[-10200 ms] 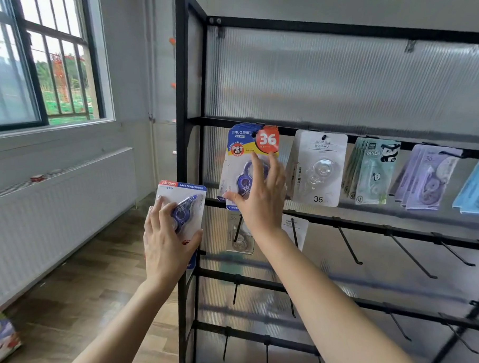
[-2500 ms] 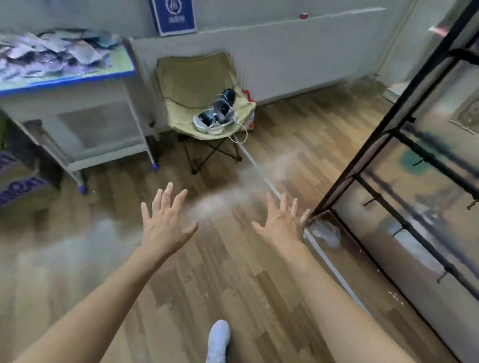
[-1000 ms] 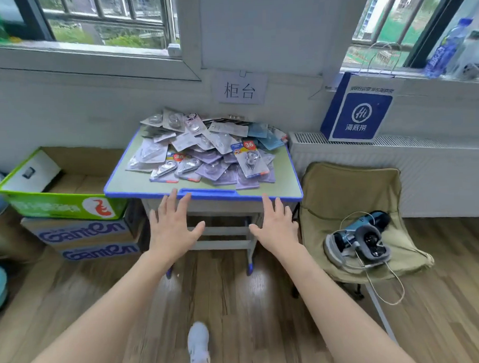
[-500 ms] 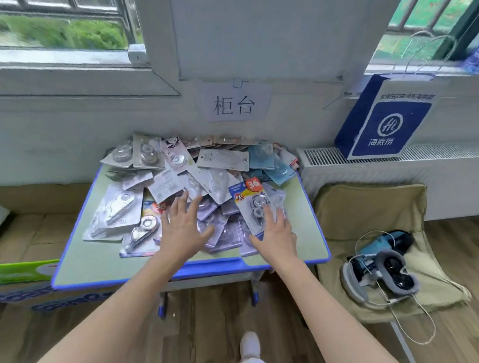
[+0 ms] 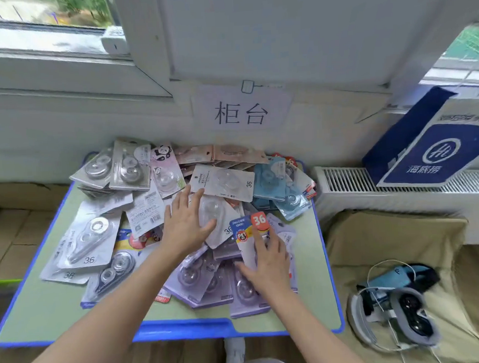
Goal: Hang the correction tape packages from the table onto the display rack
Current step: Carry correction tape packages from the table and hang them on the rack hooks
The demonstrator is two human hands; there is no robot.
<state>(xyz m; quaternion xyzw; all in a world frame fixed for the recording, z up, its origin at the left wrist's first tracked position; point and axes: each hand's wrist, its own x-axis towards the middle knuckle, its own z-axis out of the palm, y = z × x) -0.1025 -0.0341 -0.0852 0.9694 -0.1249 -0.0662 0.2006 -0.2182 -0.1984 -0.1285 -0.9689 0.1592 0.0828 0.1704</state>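
Your spread right hand (image 5: 269,259) rests on the blue-and-red carded correction tape package (image 5: 242,230), beside your spread left hand (image 5: 187,227); pinch one card only.

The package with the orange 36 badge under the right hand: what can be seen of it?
This package is a flat card with a blue top, a round orange "36" badge and a "PET" mark; its lower part is hidden. It lies face up on purple packages, toward the front right of the table. The right hand rests on it, fingers straight.
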